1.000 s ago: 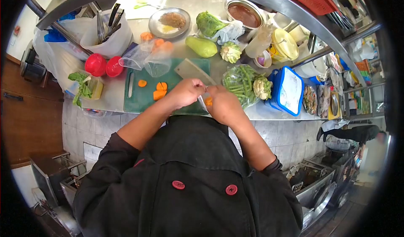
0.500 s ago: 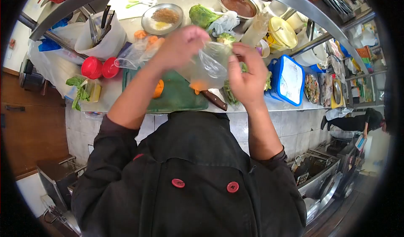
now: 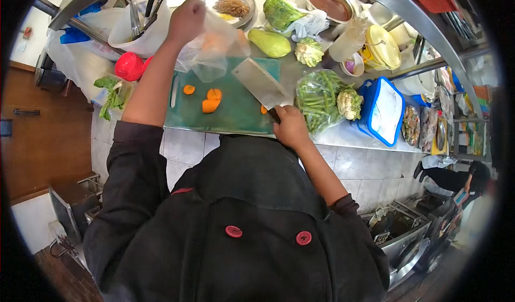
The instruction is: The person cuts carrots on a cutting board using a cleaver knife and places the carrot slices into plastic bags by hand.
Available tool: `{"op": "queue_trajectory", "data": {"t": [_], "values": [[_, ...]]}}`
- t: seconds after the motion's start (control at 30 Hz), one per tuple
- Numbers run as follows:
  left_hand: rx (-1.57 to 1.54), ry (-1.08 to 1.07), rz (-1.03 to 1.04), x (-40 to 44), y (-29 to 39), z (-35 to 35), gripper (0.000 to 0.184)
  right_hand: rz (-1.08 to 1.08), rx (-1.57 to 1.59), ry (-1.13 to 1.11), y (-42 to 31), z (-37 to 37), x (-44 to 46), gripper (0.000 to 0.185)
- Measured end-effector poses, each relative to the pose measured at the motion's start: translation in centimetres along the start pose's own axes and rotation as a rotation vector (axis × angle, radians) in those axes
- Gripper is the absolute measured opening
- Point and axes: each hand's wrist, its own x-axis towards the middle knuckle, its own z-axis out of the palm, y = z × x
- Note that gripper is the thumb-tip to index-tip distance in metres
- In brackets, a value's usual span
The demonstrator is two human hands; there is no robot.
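My left hand (image 3: 189,20) is closed on a clear plastic bag (image 3: 210,68) that hangs over the far left of the green cutting board (image 3: 236,111). Orange pieces show blurred through or behind the bag. My right hand (image 3: 291,126) is wrapped round the handle of a cleaver (image 3: 262,83), whose wide blade points away to the far left across the board's right side. Cut carrot pieces (image 3: 211,105) lie on the board's left half, with another carrot bit (image 3: 263,110) beside the blade. The cleaver's handle is mostly hidden under my fingers.
Right of the board are bagged green beans (image 3: 320,95), a cauliflower (image 3: 348,105) and a blue-rimmed container (image 3: 381,111). Behind sit a pale green gourd-like vegetable (image 3: 270,42), a plate of brown food (image 3: 232,8) and a pot of sauce (image 3: 328,1). A metal bar (image 3: 424,28) curves overhead.
My left hand has carried the plastic bag away to the far left. My right hand has let go of the bag, come down and taken hold of the cleaver. The camera view has shifted slightly.
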Motion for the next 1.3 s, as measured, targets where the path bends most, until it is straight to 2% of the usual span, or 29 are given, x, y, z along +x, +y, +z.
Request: {"op": "queue_trajectory", "data": {"t": [0.03,0.1,0.2,0.23,0.3,0.37,0.43,0.5,0.53,0.6,0.63,0.67,0.7,0.77,0.83,0.9,0.97,1.07,1.3], "values": [[0.006,0.000,-0.007,-1.2,-0.9,0.2,0.031,0.042,-0.066,-0.078,0.1,0.8,0.0,0.033],[0.315,0.338,0.140,-5.3,-1.9,0.2,0.033,0.037,-0.106,-0.119,0.9,2.1,0.5,0.040],[0.172,0.175,0.038,-11.8,-0.9,-0.4,0.036,0.092,-0.148,-0.127,0.7,2.0,0.9,0.044],[0.128,0.096,0.016,-14.3,-0.9,0.1,0.035,0.127,-0.033,-0.059,0.2,0.9,1.1,0.044],[0.059,-0.098,0.067,-18.5,-1.3,1.5,0.035,0.156,0.081,-0.002,-0.9,-1.1,1.2,0.045],[-0.055,-0.225,0.217,-20.9,-1.0,2.3,0.036,0.332,0.404,-0.056,-1.7,-2.9,0.9,0.046],[-0.005,-0.249,0.155,-22.9,-1.5,3.5,0.038,0.277,0.423,-0.023,-1.6,-2.9,0.0,0.043],[0.040,-0.283,0.100,-24.2,-2.1,4.4,0.039,0.200,0.603,0.084,-2.5,-3.5,-1.1,0.039],[0.008,-0.230,0.053,-24.5,-2.0,4.5,0.038,0.161,0.695,0.148,-2.8,-3.0,-1.5,0.037],[-0.030,-0.180,0.002,-25.2,-1.6,4.7,0.037,0.115,0.687,0.128,-3.3,-2.5,-1.5,0.037],[-0.149,-0.222,-0.223,-25.3,-1.0,4.4,0.034,0.066,0.686,0.116,-3.9,-2.8,-1.3,0.036],[-0.267,-0.262,-0.448,-25.5,-0.6,4.2,0.032,0.106,0.615,0.000,-4.3,-3.3,-1.2,0.033],[-0.266,-0.260,-0.450,-25.8,-0.6,4.4,0.032,0.104,0.614,-0.002,-4.9,-3.5,-0.8,0.033],[-0.281,-0.134,-0.509,-26.8,-0.9,5.1,0.027,0.016,0.367,-0.068,-6.7,-3.3,0.0,0.030],[-0.218,-0.058,-0.467,-27.5,-0.8,5.3,0.025,-0.012,0.311,-0.102,-8.7,-3.3,0.5,0.027],[-0.155,0.019,-0.423,-27.9,-0.9,5.7,0.023,-0.018,0.109,-0.275,-9.8,-2.8,1.0,0.025],[-0.088,0.196,-0.143,-28.3,-1.3,6.2,0.019,-0.028,0.084,-0.356,-10.5,-2.4,1.6,0.023],[-0.086,0.232,-0.106,-28.9,-1.3,6.9,0.016,-0.086,0.031,-0.436,-11.3,-1.8,2.1,0.020],[-0.174,0.175,-0.229,-29.4,-1.3,7.1,0.022,-0.061,-0.096,-0.571,-13.0,-2.7,2.6,0.018]]}}
